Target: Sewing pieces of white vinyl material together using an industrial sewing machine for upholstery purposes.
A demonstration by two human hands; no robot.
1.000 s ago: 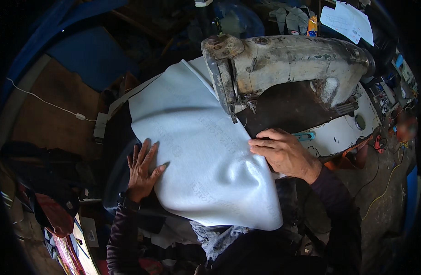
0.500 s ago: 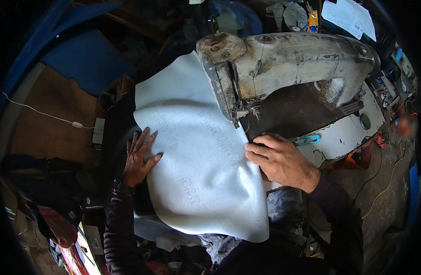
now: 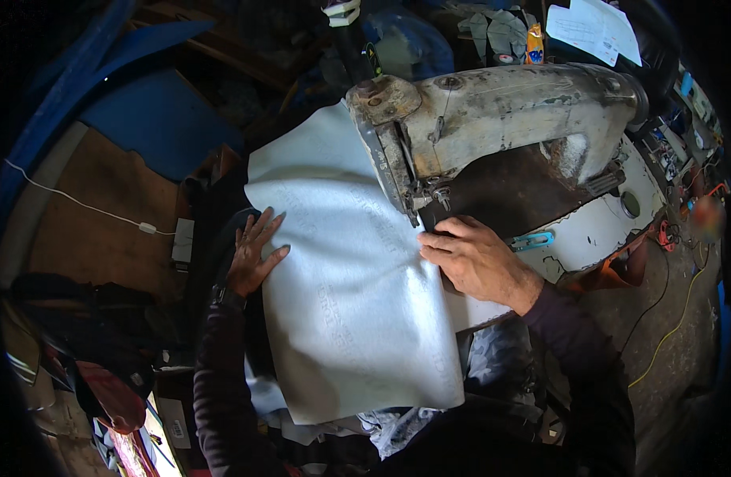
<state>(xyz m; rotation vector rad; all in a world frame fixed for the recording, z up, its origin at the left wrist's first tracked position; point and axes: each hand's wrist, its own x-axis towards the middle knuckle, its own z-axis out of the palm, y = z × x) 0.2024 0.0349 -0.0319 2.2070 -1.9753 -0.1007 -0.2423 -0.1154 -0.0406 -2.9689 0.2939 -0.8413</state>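
Note:
A large pale, light-grey sheet of material [image 3: 341, 310] drapes under the head of a worn, cream-grey sewing machine [image 3: 508, 111]. My left hand [image 3: 252, 253] rests spread on the sheet's left edge, fingers apart. My right hand [image 3: 473, 262] is beside the presser foot [image 3: 414, 215], fingers closed over the sheet's right edge. A light-blue thread snipper [image 3: 531, 242] lies just right of it on the white worktop [image 3: 588, 242]. The sheet's edge under my right fingers is partly hidden.
A brown board [image 3: 87, 222] with a white cable is at the left, above dark red-and-black bundles [image 3: 103, 381]. Papers [image 3: 592, 28] and an orange packet [image 3: 535, 44] sit behind the machine. Tools [image 3: 691, 139] line the right, and a yellow cable crosses the floor [image 3: 683, 318].
The sheet has shifted and creased more beneath the machine, its lower edge moving toward me. My left hand has slid upward along the left edge; my right hand has moved slightly left along the seam edge.

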